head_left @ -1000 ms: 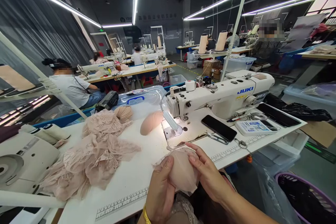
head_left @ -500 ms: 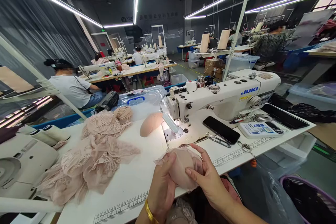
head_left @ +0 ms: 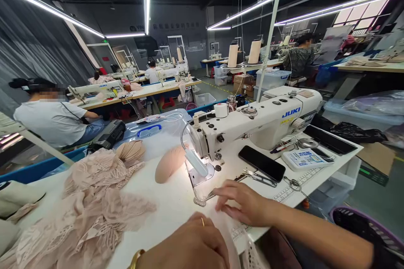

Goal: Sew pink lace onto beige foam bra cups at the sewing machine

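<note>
My left hand point(head_left: 192, 246), with a ring and a gold bracelet, is at the bottom centre, back up, fingers curled at the sheer pale pink fabric point(head_left: 227, 232) by the table's front edge. My right hand point(head_left: 241, 204) hovers over the same fabric, fingers bent and somewhat apart, in front of the sewing machine point(head_left: 252, 122). What the left fingertips hold is hidden. Beside the needle area lies a pink moulded cup point(head_left: 170, 164). A heap of pink lace fabric point(head_left: 94, 206) covers the left of the table.
A black phone point(head_left: 261, 163), thread snips point(head_left: 259, 178) and a white-blue box point(head_left: 306, 159) lie right of the needle area. Behind the table stands a clear lidded bin point(head_left: 158, 124). A person in a white shirt point(head_left: 52, 119) sits at the left.
The cup-shaped piece between my hands is no longer visible as such; sheer fabric hangs there now. My left hand has turned back up, and my right hand has moved off it. The view has shifted right.
</note>
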`<state>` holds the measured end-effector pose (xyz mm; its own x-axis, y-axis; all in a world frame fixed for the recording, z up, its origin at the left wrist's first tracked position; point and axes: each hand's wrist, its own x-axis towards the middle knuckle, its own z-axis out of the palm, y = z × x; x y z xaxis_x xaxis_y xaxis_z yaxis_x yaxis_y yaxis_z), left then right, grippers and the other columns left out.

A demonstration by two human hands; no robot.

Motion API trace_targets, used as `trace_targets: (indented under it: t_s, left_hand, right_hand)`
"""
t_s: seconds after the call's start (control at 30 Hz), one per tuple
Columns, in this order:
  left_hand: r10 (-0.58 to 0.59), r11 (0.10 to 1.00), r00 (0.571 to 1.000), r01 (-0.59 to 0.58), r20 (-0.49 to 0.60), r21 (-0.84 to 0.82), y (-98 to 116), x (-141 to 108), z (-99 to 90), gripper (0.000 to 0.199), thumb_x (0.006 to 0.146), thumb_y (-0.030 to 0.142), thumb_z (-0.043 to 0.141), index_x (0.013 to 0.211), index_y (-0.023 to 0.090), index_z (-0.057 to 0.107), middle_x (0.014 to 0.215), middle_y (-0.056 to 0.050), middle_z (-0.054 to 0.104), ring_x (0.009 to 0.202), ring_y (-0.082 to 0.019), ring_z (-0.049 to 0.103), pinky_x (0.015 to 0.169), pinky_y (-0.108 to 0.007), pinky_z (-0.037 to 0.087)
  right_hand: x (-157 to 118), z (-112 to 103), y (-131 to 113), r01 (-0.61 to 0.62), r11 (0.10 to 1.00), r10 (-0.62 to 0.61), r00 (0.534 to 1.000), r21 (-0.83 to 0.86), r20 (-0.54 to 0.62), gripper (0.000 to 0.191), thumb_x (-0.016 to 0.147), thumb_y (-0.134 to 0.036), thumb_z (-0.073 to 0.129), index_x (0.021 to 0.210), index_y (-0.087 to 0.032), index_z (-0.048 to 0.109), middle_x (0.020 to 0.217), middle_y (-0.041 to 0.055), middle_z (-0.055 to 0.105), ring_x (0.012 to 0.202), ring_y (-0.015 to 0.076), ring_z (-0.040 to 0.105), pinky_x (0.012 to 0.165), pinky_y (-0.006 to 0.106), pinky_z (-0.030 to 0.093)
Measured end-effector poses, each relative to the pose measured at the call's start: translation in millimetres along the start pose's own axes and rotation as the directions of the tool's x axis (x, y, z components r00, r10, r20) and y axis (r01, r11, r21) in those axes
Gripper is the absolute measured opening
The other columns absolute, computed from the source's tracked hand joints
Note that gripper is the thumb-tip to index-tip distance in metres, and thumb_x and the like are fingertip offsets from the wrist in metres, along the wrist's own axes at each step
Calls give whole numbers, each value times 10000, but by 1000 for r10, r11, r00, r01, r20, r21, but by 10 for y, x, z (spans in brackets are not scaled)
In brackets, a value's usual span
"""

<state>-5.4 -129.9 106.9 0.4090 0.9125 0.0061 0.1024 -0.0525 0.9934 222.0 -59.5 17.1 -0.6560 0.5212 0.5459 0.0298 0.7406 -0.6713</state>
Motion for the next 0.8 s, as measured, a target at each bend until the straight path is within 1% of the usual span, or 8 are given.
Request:
trace_targets:
  t_s: [0.03,0.1,0.13,0.2,0.3,0.43,0.6,0.8]
  left_hand:
    - [36,986,992,-56,125,158,-6,80,-41,202,600,234,925,544,304,744,766,-20,777,854,-282,704,954,-424,447]
    - [48,846,926,-237,374,478,-84,270,-148,225,702,96,756,598,295,745,976,-24,791,1010,-284,672,1059,-454,340]
    - [44,760,904,-306,424,574,-153,362,-212,252,695,47,688,641,285,751,1056,-34,777,1042,-286,654,1053,-460,332]
    - [47,693,896,-347,441,632,-318,505,-334,298,639,7,619,696,264,759,1105,-60,752,1010,-284,642,980,-446,382]
    - [77,742,919,-312,387,593,-525,576,-419,343,610,27,587,766,266,776,1114,-73,743,986,-288,619,862,-398,439]
    - [114,790,969,-223,221,570,-626,518,-316,282,574,60,596,674,270,756,1098,-59,722,949,-289,570,757,-365,415]
    - [107,746,985,-171,138,644,-664,514,-150,349,559,32,593,723,279,777,1118,-71,719,988,-330,574,889,-471,381]
    - [77,688,991,-135,113,713,-799,563,-51,369,593,6,568,787,243,773,1207,-112,714,1110,-394,617,1009,-603,304]
  right_hand:
    - [129,-55,120,83,986,-76,996,-144,50,352,1012,-188,541,1319,-318,655,961,35,781,880,206,649,871,378,501]
    - [347,-119,350,207,912,-151,972,-354,181,285,1029,-155,490,1025,-292,740,917,31,770,905,200,612,811,337,458]
    - [422,-133,446,251,873,-163,958,-417,236,311,1029,-138,475,913,-273,731,883,31,757,915,199,599,776,322,435]
    - [490,-149,577,293,825,-165,943,-483,290,356,1020,-100,448,805,-242,692,827,31,728,954,200,590,722,303,395]
    - [448,-183,607,258,845,-150,955,-468,255,365,982,-40,417,887,-238,709,896,31,748,1019,195,606,714,293,389]
    - [377,-235,538,188,881,-72,960,-434,271,342,889,3,479,939,-242,712,965,18,762,947,184,614,741,296,403]
    - [384,-256,590,114,850,35,962,-514,271,288,872,5,510,820,-229,670,880,10,721,867,193,553,783,311,382]
    - [362,-257,621,47,819,87,975,-572,205,329,883,9,499,916,-237,716,841,22,711,853,212,512,788,324,360]
